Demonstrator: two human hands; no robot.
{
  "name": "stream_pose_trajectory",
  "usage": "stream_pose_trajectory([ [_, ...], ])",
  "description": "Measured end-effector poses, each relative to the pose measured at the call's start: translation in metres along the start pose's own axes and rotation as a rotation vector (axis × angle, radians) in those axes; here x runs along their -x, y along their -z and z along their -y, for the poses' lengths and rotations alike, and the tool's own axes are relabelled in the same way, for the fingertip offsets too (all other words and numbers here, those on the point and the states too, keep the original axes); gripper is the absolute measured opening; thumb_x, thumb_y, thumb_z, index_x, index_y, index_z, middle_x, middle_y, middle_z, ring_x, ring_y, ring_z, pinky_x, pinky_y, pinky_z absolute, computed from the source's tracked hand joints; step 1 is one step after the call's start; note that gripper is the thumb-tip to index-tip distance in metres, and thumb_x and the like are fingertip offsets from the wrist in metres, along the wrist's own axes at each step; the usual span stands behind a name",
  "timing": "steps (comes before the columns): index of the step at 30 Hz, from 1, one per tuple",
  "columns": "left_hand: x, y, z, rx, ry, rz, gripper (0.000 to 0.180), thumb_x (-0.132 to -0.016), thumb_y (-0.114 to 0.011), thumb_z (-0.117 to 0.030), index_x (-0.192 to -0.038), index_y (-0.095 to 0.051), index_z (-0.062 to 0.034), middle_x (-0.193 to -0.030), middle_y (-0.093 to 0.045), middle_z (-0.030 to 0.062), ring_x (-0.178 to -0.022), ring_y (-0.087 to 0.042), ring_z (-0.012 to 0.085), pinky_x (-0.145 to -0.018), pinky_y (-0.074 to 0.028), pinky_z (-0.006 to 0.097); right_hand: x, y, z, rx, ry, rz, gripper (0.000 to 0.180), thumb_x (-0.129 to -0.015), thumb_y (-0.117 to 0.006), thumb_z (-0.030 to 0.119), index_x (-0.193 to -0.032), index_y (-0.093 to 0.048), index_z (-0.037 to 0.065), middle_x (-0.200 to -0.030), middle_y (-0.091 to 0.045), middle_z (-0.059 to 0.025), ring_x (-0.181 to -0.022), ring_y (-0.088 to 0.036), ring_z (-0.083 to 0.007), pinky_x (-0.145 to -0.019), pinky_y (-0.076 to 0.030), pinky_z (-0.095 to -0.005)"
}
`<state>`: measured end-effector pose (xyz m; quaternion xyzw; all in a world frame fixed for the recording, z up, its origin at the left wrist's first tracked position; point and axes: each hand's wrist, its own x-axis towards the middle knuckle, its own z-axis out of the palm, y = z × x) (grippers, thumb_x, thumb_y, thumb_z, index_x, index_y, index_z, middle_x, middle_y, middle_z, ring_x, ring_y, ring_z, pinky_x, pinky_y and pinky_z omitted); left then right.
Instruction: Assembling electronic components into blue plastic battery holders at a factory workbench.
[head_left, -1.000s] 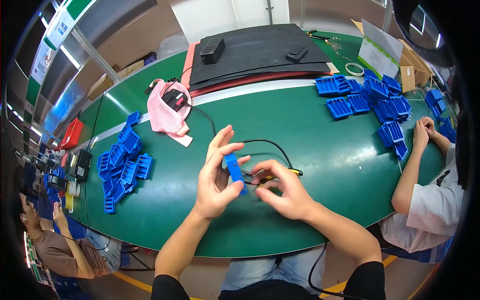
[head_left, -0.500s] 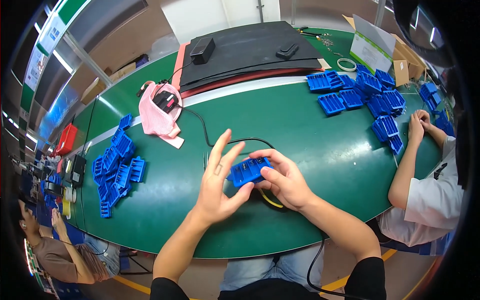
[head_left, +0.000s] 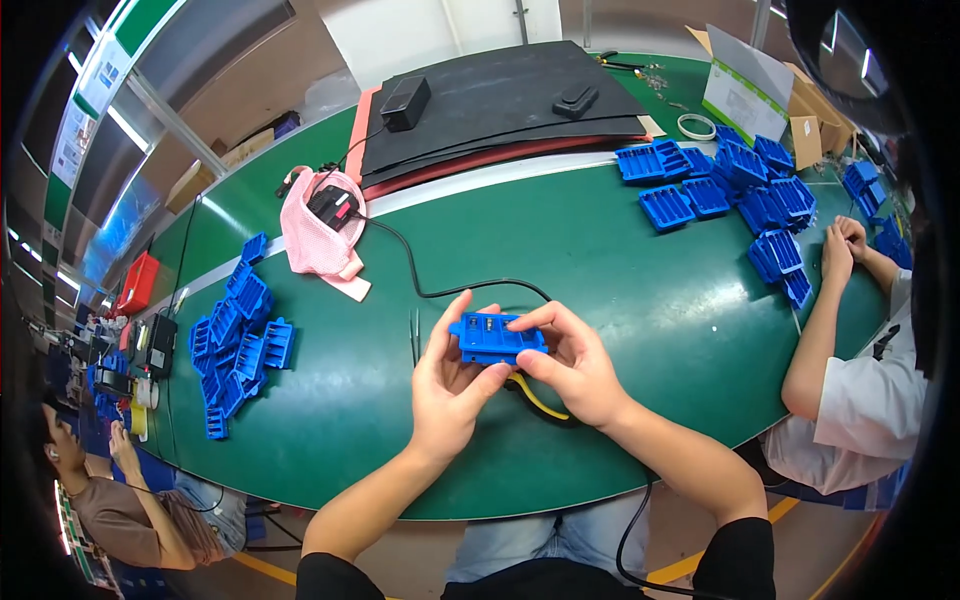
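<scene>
Between my two hands, above the green table, I hold a blue plastic case (head_left: 490,338) with divided slots and small dark and metal bits inside. My left hand (head_left: 445,390) grips its left end, thumb at the near edge and fingers behind. At the right end my right hand (head_left: 575,370) pinches it, thumb in front and index finger on top. Under my right hand lies a yellow-and-black handled tool (head_left: 540,402), its head hidden by the hands. Thin tweezers (head_left: 415,338) rest on the table beside my left fingertips.
Blue cases form piles at left (head_left: 238,345) and far right (head_left: 740,185). A black cable (head_left: 420,285) runs from a pink cloth bag (head_left: 318,240). Black sheets (head_left: 490,105) lie at the back. Co-workers sit at right (head_left: 850,390) and left (head_left: 130,510).
My left fingers have come down from being raised and spread, and now close around the case. The case has turned more level, and more of the yellow-handled tool shows.
</scene>
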<state>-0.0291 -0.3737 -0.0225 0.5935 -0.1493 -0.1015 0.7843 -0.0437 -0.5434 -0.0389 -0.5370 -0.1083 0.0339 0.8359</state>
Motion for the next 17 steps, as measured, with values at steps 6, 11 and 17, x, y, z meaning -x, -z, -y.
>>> stream_pose_trajectory([
  [6, 0.001, 0.001, -0.001, 0.117, -0.067, 0.055, 0.084, -0.086, -0.064, 0.004, -0.154, -0.016, -0.0044, -0.144, -0.040, 0.0215, -0.128, -0.048, 0.0264, -0.107, -0.042, 0.040, 0.002, -0.007, -0.002, 0.134, 0.124, 0.004, 0.028, -0.087, -0.071, 0.010, -0.111, -0.059, 0.003, -0.113, -0.058, -0.0089, -0.104, -0.058, -0.0155, -0.080, -0.052, -0.0277],
  [11, -0.001, 0.001, -0.008, 0.172, -0.070, 0.075, 0.084, -0.086, -0.062, 0.005, -0.154, -0.014, -0.0043, -0.147, -0.037, 0.0225, -0.131, -0.046, 0.0305, -0.109, -0.040, 0.042, 0.002, -0.007, 0.007, 0.329, 0.216, 0.011, 0.028, -0.084, -0.072, 0.010, -0.109, -0.064, 0.002, -0.117, -0.057, -0.0144, -0.106, -0.059, -0.0202, -0.077, -0.054, -0.0290],
  [17, -0.004, 0.006, -0.006, 0.141, -0.063, 0.114, 0.088, -0.084, -0.068, -0.009, -0.154, -0.015, -0.0081, -0.148, -0.035, 0.0250, -0.132, -0.045, 0.0374, -0.109, -0.039, 0.048, 0.005, -0.009, 0.011, 0.483, 0.209, 0.027, 0.031, -0.083, -0.074, 0.011, -0.112, -0.065, 0.005, -0.121, -0.056, -0.0160, -0.106, -0.060, -0.0221, -0.074, -0.055, -0.0284],
])
